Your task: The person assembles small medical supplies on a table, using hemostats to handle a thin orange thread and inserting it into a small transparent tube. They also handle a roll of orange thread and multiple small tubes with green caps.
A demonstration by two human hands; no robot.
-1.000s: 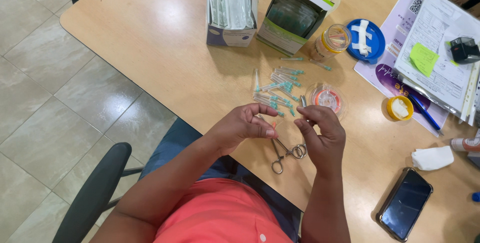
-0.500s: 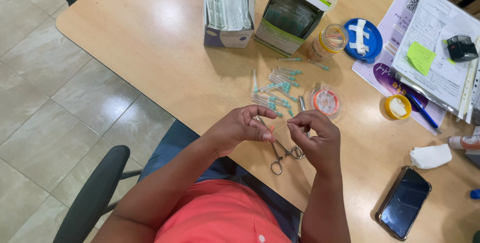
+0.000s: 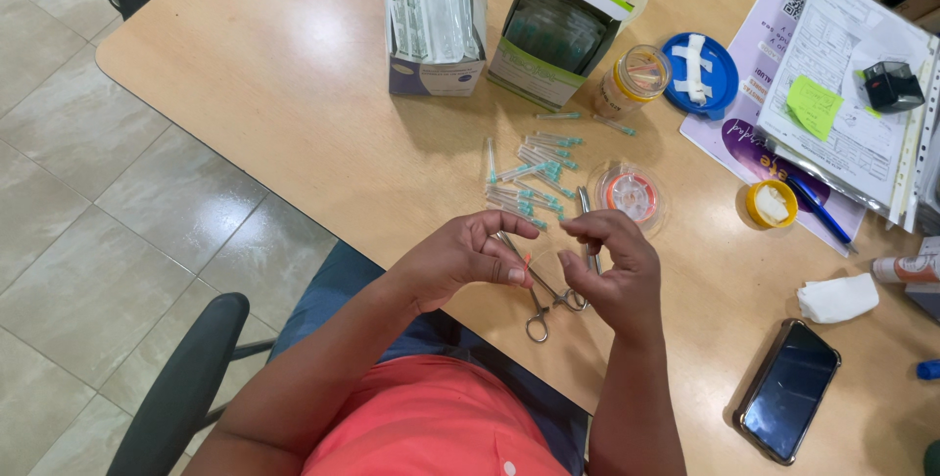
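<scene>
— What has changed since a moment ago?

— Little. The left hand (image 3: 468,259) and right hand (image 3: 609,270) have drifted slightly apart, still raised over the metal forceps (image 3: 550,292) lying on the table (image 3: 294,94) near its front edge.

— Room to move?

— Bare wood lies to the left. The capped needles (image 3: 529,177) sit just beyond the hands, with the clear dish (image 3: 632,195) to their right and the phone (image 3: 788,404) further right.

— Hand poses?

— Both are curled, fingertips pinched; a thin thread seems to run between them, though I cannot tell for certain.
</scene>
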